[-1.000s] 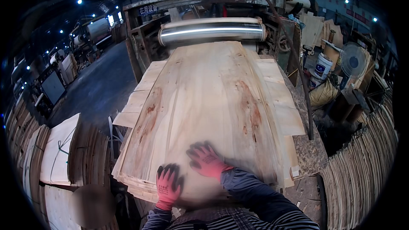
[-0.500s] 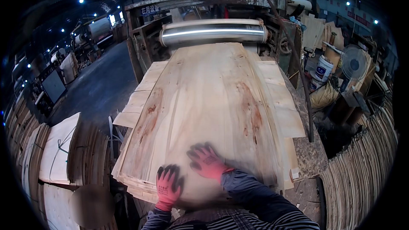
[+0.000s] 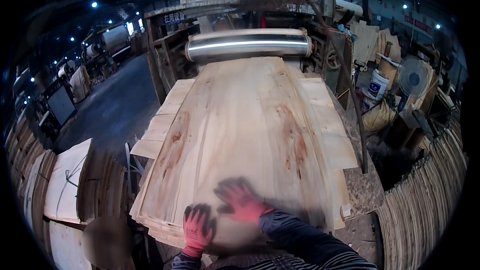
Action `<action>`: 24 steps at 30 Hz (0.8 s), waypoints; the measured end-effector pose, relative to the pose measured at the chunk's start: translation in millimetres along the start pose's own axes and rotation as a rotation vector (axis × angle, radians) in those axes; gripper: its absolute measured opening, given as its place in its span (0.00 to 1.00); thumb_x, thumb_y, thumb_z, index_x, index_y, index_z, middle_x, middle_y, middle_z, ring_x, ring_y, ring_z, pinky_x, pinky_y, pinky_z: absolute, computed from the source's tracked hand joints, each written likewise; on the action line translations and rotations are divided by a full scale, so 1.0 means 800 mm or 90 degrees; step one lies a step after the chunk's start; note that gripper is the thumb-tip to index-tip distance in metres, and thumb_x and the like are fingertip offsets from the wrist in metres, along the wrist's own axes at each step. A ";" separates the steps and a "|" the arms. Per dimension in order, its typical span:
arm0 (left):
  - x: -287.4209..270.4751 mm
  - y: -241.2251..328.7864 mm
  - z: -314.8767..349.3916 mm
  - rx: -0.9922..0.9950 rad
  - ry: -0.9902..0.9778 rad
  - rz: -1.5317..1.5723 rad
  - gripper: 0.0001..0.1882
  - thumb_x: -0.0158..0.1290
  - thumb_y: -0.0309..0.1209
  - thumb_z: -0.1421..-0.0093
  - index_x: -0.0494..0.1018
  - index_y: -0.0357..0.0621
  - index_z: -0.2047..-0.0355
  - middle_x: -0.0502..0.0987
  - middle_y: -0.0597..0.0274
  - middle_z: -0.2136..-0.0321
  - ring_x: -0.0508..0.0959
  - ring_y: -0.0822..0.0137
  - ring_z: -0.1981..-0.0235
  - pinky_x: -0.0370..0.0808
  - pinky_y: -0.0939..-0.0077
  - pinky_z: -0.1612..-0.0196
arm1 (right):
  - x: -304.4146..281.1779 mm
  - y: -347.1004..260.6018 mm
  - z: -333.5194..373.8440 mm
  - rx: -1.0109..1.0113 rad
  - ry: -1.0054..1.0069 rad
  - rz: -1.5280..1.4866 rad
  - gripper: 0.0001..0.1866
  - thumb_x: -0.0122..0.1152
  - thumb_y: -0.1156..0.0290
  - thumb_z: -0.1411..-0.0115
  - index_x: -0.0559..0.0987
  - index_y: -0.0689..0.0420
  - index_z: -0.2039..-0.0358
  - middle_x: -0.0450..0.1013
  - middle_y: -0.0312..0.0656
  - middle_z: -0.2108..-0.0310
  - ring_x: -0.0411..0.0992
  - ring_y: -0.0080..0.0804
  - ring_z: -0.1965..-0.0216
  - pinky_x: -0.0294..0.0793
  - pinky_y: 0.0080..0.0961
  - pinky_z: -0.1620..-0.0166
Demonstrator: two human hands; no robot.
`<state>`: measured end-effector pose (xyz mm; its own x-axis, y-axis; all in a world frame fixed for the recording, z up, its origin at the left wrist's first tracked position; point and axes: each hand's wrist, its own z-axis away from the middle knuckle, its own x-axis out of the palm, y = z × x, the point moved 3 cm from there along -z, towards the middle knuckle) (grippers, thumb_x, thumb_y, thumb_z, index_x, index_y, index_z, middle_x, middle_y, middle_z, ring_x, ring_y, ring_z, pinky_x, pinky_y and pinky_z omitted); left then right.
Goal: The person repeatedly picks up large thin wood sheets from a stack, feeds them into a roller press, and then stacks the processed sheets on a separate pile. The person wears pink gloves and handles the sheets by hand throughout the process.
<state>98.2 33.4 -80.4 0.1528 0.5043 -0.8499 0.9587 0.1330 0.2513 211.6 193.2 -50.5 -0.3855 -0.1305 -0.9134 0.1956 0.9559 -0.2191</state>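
A stack of thin wood veneer sheets [image 3: 235,120] lies before me, its pale top sheet streaked with reddish-brown knots. My left hand [image 3: 198,227], in a red glove with dark fingertips, rests flat near the stack's front edge with fingers spread. Further in and to the right, my right hand [image 3: 243,201] lies palm down on the same sheet in a matching glove. Its fingers are spread and a little blurred. Neither hand grips anything. Smaller veneer pieces [image 3: 327,120] stick out from under the top sheet on both sides.
Beyond the stack's far end stands a machine with a shiny metal roller [image 3: 250,46]. A dark bar [image 3: 356,105] slants down along the right side. Veneer piles [image 3: 425,205] flank me on the right, tied bundles [image 3: 65,185] on the left. A fan [image 3: 414,77] and a bucket [image 3: 377,85] stand right.
The whole scene sits slightly lower in the picture. Both hands keep nearly the same place on the top sheet, still spread flat.
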 end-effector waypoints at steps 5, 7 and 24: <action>-0.004 0.004 -0.010 0.025 -0.012 0.001 0.35 0.55 0.36 0.63 0.65 0.41 0.50 0.64 0.50 0.50 0.62 0.49 0.49 0.52 0.48 0.42 | 0.001 -0.003 -0.003 -0.065 -0.004 0.045 0.33 0.45 0.47 0.44 0.61 0.54 0.43 0.58 0.46 0.44 0.54 0.39 0.41 0.46 0.48 0.39; -0.007 0.008 -0.012 0.012 -0.019 0.013 0.34 0.54 0.34 0.62 0.65 0.40 0.51 0.64 0.50 0.51 0.62 0.49 0.49 0.52 0.48 0.42 | 0.009 -0.004 -0.005 -0.041 -0.033 0.051 0.33 0.44 0.46 0.44 0.63 0.55 0.44 0.57 0.45 0.44 0.51 0.40 0.40 0.42 0.50 0.39; -0.014 0.032 -0.040 0.037 0.017 0.033 0.23 0.49 0.30 0.50 0.68 0.34 0.53 0.69 0.45 0.54 0.67 0.47 0.51 0.56 0.49 0.44 | 0.019 0.021 -0.025 0.058 0.067 -0.232 0.25 0.50 0.55 0.44 0.67 0.54 0.48 0.64 0.46 0.50 0.58 0.39 0.44 0.44 0.49 0.39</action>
<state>113.0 58.7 -49.5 0.1973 0.5319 -0.8235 0.9621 0.0561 0.2667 190.8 212.4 -61.3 -0.5342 -0.4245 -0.7311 0.1068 0.8240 -0.5565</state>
